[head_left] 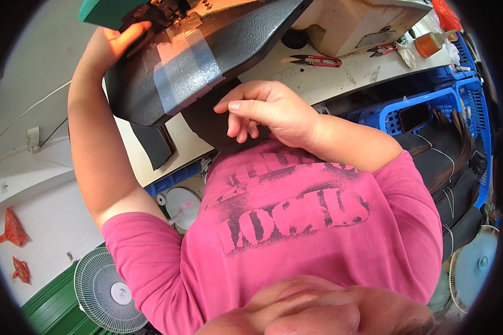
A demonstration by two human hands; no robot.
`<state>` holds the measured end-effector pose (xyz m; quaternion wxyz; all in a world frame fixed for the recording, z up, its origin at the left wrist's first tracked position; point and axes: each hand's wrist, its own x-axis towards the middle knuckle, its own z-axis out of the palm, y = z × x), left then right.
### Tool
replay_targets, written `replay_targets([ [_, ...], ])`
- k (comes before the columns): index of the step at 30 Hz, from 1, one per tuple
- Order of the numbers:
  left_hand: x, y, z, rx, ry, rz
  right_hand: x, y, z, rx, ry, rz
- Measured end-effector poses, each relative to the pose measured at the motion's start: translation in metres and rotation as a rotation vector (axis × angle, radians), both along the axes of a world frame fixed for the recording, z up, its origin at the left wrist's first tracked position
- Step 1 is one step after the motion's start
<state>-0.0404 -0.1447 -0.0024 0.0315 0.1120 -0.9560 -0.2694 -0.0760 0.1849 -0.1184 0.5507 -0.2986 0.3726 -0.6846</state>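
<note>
At the upper left, my left hand [113, 47] reaches to the working end of a dark grey, pebbled machine [246, 42], under an orange light. Its thumb lies against a dark part there; the other fingers are mostly hidden, and what they close on cannot be made out. Clear tape [187, 72] covers part of the machine's near face. My right hand [274, 111] hovers before my chest, its fingers loosely bent and somewhat apart, with nothing visible in them. Beneath and beside it is a black sheet of material [207, 120], between the machine and my shirt.
Red-handled thread snips [317, 60], a second pair [382, 50] and an orange squeeze bottle [429, 44] lie on the pale worktop [341, 78]. On the right, a blue basket [383, 114] holds tied black bundles [436, 162] and a phone [413, 118]. A fan [109, 290] stands lower left.
</note>
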Motion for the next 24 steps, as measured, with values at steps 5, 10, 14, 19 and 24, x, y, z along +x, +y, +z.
replay_targets([
  [5, 0.018, -0.001, 0.007, -0.087, -0.114, 0.223, 0.003, 0.005, 0.006, 0.032, 0.001, 0.024],
  [10, 0.11, 0.07, 0.007, -0.188, 0.168, -0.089, 0.013, -0.004, 0.015, 0.044, -0.028, 0.167],
  [14, 0.149, 0.16, 0.007, -0.411, 0.218, -0.221, 0.039, -0.03, 0.016, -0.051, -0.043, 0.12],
  [19, 0.206, 0.166, -0.068, 0.367, 0.906, 0.59, 0.078, -0.059, 0.031, -0.199, 0.434, 0.32],
  [24, 0.211, 0.119, -0.091, 1.482, 0.729, -0.049, 0.117, -0.089, 0.024, -0.293, 0.712, 0.684],
])
